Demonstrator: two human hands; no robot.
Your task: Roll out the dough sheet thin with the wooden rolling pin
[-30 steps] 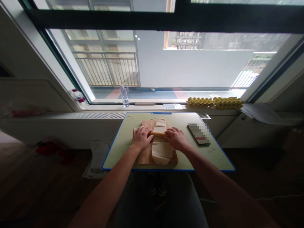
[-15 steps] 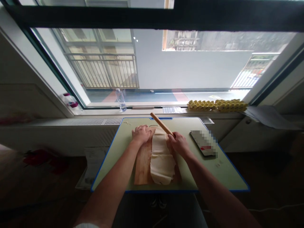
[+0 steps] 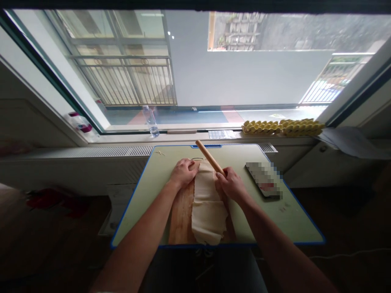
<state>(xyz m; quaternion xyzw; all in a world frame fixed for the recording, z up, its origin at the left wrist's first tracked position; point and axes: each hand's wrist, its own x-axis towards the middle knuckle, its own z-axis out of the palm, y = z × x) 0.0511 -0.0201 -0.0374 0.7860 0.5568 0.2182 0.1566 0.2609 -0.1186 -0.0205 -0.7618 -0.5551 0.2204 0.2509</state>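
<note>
A wooden cutting board (image 3: 180, 219) lies lengthwise in front of me. Along it stretches a long pale sheet of dough (image 3: 209, 221), with a fold or overlap line across its middle. My left hand (image 3: 183, 173) is closed on the far left part of the board, fingers bent over its edge and their tips partly hidden. Gripped at one end, a wooden rolling pin (image 3: 210, 158) is in my right hand (image 3: 230, 182), beside the dough's right edge. The pin slants up and to the left, its free end pointing at the window.
The board rests on a small green table (image 3: 293, 221) with a blue rim. A phone (image 3: 264, 183), partly pixelated, lies at the right. On the windowsill stand a clear bottle (image 3: 151, 124), a labelled bottle (image 3: 82, 125) and yellow egg cartons (image 3: 282, 127).
The view has tipped slightly downward and closer. Both hands keep nearly the same places on the board and rolling pin; the pin's angle has become slightly steeper.
</note>
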